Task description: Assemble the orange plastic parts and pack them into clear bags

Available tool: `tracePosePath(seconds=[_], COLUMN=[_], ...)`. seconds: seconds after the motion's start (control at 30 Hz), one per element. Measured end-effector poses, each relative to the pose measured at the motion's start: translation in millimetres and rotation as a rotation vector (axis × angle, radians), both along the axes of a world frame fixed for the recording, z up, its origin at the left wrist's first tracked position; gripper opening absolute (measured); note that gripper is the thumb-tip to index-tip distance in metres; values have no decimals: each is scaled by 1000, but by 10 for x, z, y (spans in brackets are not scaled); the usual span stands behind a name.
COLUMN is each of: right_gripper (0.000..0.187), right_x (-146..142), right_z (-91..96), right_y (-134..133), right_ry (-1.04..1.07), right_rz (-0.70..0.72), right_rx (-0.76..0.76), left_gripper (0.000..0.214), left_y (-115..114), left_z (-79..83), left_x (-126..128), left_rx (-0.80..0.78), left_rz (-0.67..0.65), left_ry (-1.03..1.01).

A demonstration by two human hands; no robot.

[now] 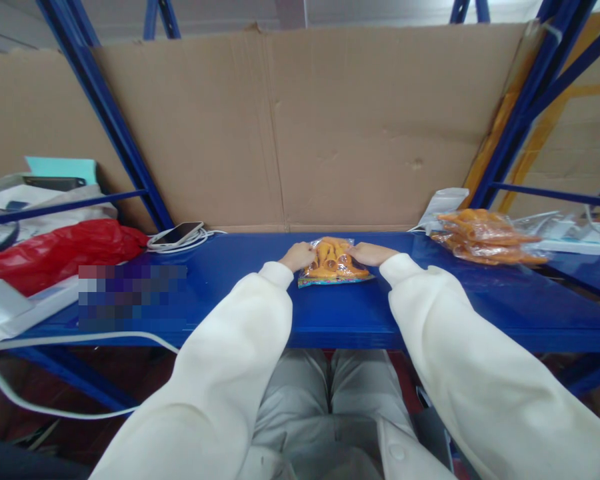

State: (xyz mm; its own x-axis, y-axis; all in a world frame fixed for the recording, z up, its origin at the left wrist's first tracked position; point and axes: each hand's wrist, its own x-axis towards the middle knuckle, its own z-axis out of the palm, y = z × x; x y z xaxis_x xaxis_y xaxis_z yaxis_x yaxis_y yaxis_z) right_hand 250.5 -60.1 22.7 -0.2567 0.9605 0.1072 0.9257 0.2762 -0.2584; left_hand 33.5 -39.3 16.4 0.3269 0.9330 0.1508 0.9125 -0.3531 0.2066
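Note:
A small clear plastic bag of orange pieces [333, 262] lies flat on the blue metal shelf [330, 310] right in front of me. My left hand [298, 255] grips the bag's left edge with curled fingers. My right hand [373, 253] rests on the bag's right edge, fingers pressed down on it. Both arms are in white sleeves.
A pile of similar filled bags [485, 237] lies at the right, with empty clear bags [443, 203] behind it. A phone with a white cable [177, 235] and a red plastic bag [55, 253] sit at the left. A cardboard sheet [305, 127] backs the shelf.

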Motion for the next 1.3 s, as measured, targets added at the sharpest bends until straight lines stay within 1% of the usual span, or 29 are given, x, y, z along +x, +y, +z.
tracePosePath(seconds=[0.1, 0.2, 0.27, 0.33, 0.4, 0.43, 0.5, 0.57, 0.63, 0.7, 0.83, 0.97, 1.13, 1.23, 1.3], right_gripper=[45, 41, 41, 40, 39, 40, 46, 51, 53, 54, 55, 55, 52, 49, 46], right_x=[-58, -102, -117, -125, -130, -134, -143, -154, -164, -169, -170, -182, -221, -237, -241], right_z=[76, 147, 171, 163, 122, 91, 20, -48, -95, -113, -82, -17, 42, 47, 36], right_y=[-93, -188, -217, -203, -153, -121, -57, -7, 22, 34, 23, -27, -106, -128, -125], right_ry=[-113, -135, -107, -58, -4, 20, 56, 70, 73, 76, 66, 52, 43, 16, 1], right_rz=[-174, -281, -327, -312, -220, -157, -32, 62, 127, 163, 166, 176, 79, 37, 13], right_rx=[-12, 99, 205, 324, 406, 418, 375, 278, 184, 138, 133, 109, 73, 80, 97], left_gripper=[39, 45, 49, 51, 54, 55, 58, 58, 58, 57, 54, 51, 48, 48, 51], left_y=[-28, -32, -19, 7, 43, 63, 100, 124, 130, 117, 64, 13, -49, -65, -61], left_z=[-1, -4, -10, -28, -61, -82, -125, -159, -172, -165, -120, -77, -35, -36, -49], left_x=[5, 18, 43, 78, 114, 129, 150, 159, 160, 162, 169, 159, 144, 146, 155], left_rx=[78, 178, 218, 231, 201, 165, 68, -5, -29, -31, -48, -45, -57, -57, -24], left_rz=[79, 126, 80, -25, -129, -162, -192, -210, -227, -226, -201, -230, -227, -204, -203], left_ry=[-71, -168, -230, -272, -277, -265, -230, -208, -209, -213, -198, -201, -174, -150, -147])
